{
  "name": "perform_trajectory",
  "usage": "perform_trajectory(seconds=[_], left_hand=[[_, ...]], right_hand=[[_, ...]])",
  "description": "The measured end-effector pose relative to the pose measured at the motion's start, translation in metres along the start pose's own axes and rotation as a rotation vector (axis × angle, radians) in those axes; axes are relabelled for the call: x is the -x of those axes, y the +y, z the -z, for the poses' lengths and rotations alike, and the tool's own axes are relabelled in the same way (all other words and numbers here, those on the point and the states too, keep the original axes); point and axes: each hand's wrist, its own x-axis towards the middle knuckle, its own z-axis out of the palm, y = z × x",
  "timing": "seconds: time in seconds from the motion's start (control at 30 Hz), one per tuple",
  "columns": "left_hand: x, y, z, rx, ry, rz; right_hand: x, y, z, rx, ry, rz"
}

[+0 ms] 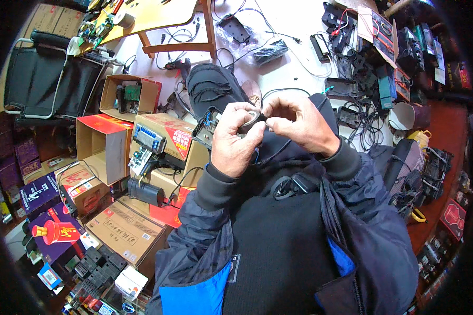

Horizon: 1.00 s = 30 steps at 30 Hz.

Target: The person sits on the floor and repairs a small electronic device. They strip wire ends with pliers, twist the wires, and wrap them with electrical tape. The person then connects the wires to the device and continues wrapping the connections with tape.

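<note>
My two hands meet above my lap. My left hand (233, 140) is closed around a small round roll with a pale ring face (251, 119), which looks like a roll of tape. A small black piece shows at the roll's edge, between the hands. My right hand (301, 125) is closed in a pinch beside it, thumb against fingers; what lies between its fingertips is mostly hidden. Left of my left hand, an opened device (206, 127) with metal parts and wires rests by my leg. A thin dark cable (273, 154) runs across my lap below the hands.
Cardboard boxes (125, 227), one with a circuit board, crowd the left. A folding chair (50, 84) and a yellow-topped table (157, 18) stand beyond. Tangled cables (360, 126) and black adapters cover the floor at right, near a brown surface (446, 142).
</note>
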Motion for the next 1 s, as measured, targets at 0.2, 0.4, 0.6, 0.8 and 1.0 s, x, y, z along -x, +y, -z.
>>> perform_trajectory(seconds=[0.2,0.4,0.6,0.8,1.0], left_hand=[[0.000,0.008,-0.003,-0.136,-0.018,0.014],[-0.002,0.006,0.004,0.335,-0.086,0.319],[-0.001,0.004,0.008,0.776,-0.090,0.273],[0.002,-0.001,0.010,0.807,-0.072,0.331],[-0.001,-0.003,0.012,0.896,0.027,0.422]], right_hand=[[0.001,0.002,0.001,0.112,0.031,0.084],[-0.001,0.010,0.011,-0.193,-0.053,-0.046],[0.001,0.016,0.025,-0.519,0.000,-0.157],[-0.002,0.024,0.037,-0.566,0.040,-0.251],[0.002,0.007,0.023,-0.068,0.139,0.208]])
